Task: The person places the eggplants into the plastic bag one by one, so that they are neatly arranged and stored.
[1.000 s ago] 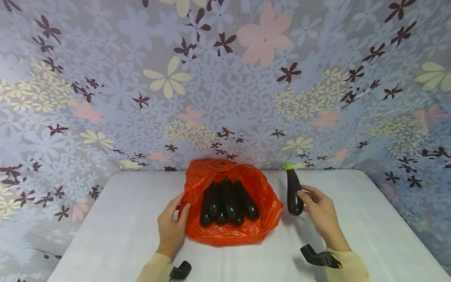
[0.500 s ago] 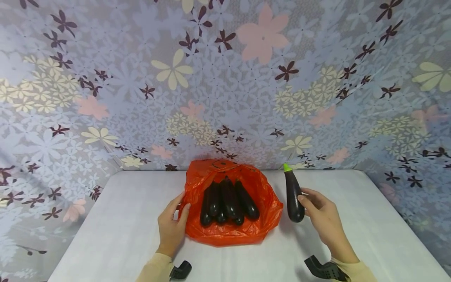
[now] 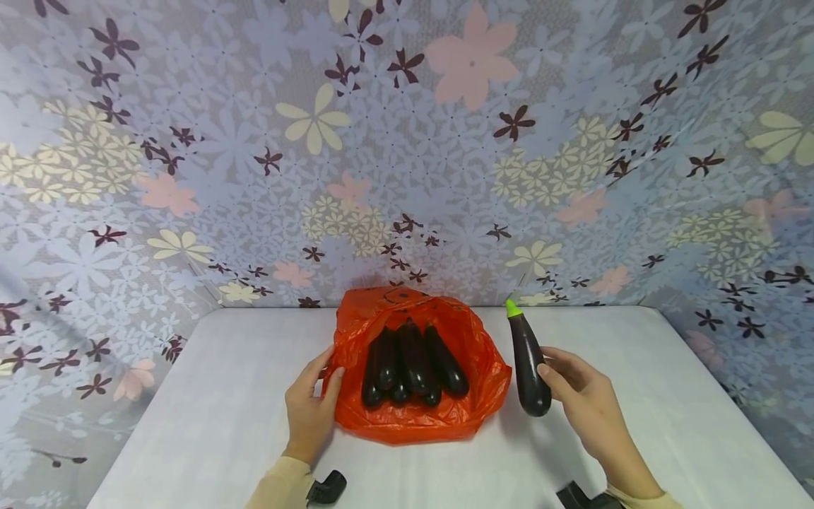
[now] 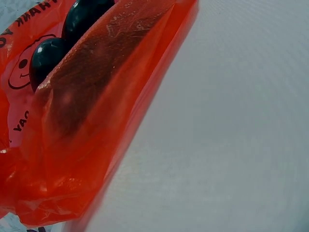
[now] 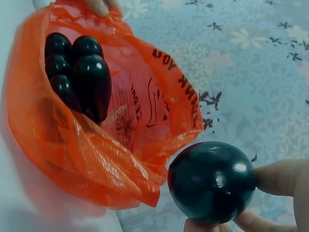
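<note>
A red plastic bag lies on the white table with its mouth facing me, and several dark eggplants are inside it. At the bag's left side my left hand grips its edge between thumb and fingers; in the right wrist view, fingertips show at the rim. To the right of the bag, my right hand holds one eggplant between thumb and fingers. Its green stem end points up and away, and its rounded end fills the lower right wrist view. The left wrist view shows the bag's side.
A white cloth covers the table. Flower-patterned fabric stands behind the table and along both sides. Black wrist mounts are strapped near the sleeves. Printed lettering and a smiling face mark the bag.
My right hand has drawn the eggplant toward me, and its green end has tilted leftward. My left hand and the bag have stayed in place.
</note>
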`<action>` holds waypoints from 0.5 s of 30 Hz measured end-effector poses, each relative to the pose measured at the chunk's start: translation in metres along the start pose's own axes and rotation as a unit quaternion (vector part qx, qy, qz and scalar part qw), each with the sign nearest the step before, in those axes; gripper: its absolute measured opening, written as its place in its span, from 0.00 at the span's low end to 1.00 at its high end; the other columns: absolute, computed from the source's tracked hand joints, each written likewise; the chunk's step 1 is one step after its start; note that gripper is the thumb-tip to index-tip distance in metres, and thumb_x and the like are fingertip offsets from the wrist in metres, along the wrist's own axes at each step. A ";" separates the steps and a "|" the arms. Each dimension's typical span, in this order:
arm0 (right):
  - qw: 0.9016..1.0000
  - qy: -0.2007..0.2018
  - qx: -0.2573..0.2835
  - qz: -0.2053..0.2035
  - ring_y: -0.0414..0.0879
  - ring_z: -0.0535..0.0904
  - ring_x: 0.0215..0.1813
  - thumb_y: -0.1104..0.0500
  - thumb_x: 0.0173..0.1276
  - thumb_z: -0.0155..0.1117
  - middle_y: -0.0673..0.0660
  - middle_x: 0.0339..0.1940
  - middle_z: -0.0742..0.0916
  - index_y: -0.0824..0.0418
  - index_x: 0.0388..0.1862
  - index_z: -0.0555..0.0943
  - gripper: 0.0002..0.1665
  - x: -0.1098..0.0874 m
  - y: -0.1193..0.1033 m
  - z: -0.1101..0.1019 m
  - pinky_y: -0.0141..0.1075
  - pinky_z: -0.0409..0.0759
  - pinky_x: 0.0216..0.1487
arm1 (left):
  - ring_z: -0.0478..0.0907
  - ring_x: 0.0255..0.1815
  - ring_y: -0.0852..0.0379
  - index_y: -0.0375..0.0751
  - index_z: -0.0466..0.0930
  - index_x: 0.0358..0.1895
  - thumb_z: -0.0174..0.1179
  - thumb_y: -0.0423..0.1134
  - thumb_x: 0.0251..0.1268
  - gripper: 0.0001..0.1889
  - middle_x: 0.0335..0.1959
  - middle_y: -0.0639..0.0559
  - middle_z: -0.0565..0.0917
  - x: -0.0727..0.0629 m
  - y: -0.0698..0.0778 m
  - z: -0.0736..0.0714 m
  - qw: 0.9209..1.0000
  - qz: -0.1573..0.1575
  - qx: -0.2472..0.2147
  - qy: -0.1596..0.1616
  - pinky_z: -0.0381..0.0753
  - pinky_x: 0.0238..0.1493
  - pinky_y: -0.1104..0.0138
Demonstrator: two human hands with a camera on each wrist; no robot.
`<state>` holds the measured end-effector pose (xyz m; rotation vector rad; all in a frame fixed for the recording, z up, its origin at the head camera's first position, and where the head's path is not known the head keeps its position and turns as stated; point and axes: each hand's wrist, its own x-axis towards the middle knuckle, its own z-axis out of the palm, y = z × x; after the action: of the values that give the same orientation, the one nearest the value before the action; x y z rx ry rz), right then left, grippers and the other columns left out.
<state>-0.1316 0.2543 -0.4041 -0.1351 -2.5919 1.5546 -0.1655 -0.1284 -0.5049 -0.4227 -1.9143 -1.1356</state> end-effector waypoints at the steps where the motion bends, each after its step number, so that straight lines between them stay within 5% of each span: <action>1: 1.000 -0.001 0.002 -0.006 0.28 0.79 0.47 0.49 0.77 0.60 0.68 0.60 0.82 0.65 0.68 0.74 0.28 -0.002 -0.001 0.000 0.25 0.81 0.44 | 0.83 0.43 0.46 0.26 0.80 0.58 0.70 0.12 0.43 0.31 0.50 0.36 0.86 0.000 0.001 0.000 1.000 0.000 0.000 0.000 0.77 0.54 0.79; 15: 1.000 -0.016 -0.008 -0.024 0.32 0.79 0.50 0.50 0.76 0.61 0.60 0.56 0.85 0.61 0.66 0.77 0.25 -0.017 -0.009 0.004 0.22 0.77 0.48 | 0.84 0.45 0.48 0.29 0.79 0.61 0.71 0.15 0.46 0.32 0.53 0.39 0.86 0.001 0.002 -0.001 1.000 0.002 -0.008 -0.005 0.77 0.55 0.78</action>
<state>-0.1156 0.2443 -0.3986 -0.0503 -2.6129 1.5322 -0.1643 -0.1284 -0.5032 -0.4429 -1.9132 -1.1492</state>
